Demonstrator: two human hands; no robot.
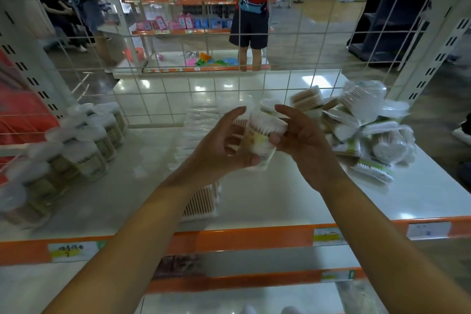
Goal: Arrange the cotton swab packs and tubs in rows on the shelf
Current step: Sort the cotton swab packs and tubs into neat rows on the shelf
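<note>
Head view: the person's left hand and right hand together held a cotton swab pack in the air above the middle of the shelf, the left fingers curled under and around its near side, the right thumb and fingers pinching its far end. Tubs stood in rows along the left of the shelf, running from the wire mesh back toward the front edge; the nearest ones were blurred. A flat pack of wooden-stick swabs lay beneath the left forearm, and more flat packs appeared to lie in a line behind it, though they were too faint to count. An unsorted heap of packs and tubs was piled at the right rear. Judged risks: the smooth wrapped pack could slip during a handover between hands; a forearm lowered toward the shelf could sweep the flat pack out of line; and pulling from the loose heap could send items sliding over the right edge or through to the front lip.
</note>
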